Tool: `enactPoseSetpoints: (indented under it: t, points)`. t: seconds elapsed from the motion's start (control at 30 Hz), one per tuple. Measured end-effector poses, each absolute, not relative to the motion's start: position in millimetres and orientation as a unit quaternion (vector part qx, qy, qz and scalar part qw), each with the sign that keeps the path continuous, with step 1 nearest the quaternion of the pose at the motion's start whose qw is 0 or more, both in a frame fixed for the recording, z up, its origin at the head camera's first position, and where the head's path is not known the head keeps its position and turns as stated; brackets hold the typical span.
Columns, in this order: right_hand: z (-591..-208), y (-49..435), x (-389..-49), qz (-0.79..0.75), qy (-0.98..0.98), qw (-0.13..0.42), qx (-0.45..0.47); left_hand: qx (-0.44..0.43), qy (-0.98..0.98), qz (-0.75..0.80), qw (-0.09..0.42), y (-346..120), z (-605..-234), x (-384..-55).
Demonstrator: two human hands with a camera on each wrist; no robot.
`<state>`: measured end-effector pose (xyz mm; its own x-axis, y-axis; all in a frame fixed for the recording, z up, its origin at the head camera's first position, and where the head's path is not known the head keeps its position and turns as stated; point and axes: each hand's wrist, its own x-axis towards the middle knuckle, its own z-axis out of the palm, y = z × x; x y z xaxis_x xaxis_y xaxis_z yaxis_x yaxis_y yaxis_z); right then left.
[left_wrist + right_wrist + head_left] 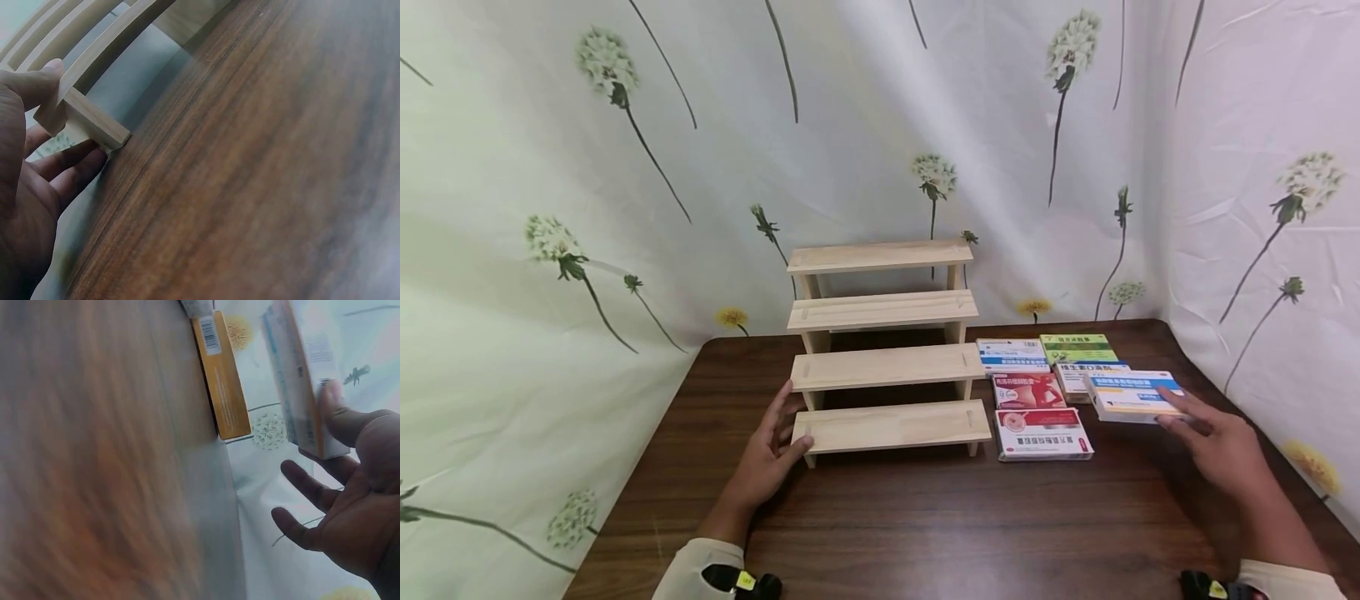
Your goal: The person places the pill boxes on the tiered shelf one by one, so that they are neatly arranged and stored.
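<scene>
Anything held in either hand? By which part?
Right hand pinches a white-and-blue box by its right end in the head view. Left hand touches the wooden rack at its lowest step's left end.

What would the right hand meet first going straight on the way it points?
Past the held box, likely the white box partly hidden behind it; the held one looks raised, so the hand might pass over.
</scene>
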<state>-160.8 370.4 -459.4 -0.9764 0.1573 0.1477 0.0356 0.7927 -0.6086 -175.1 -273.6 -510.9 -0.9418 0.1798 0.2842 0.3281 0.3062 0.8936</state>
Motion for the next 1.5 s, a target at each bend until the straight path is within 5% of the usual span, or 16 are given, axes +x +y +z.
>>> enactPoseSetpoints:
  t: [1.1,1.5]
  points:
    - [-393.3,301.6,-226.7,0.425,-0.896,0.129,0.005,-0.149,-0.805,-0.571,0.062,-272.5,-510.8,-172.8]
    - [-377.6,271.3,-247.9,0.472,-0.857,0.208,0.009,-0.148,-0.805,-0.572,0.06,-273.2,-511.8,-173.1]
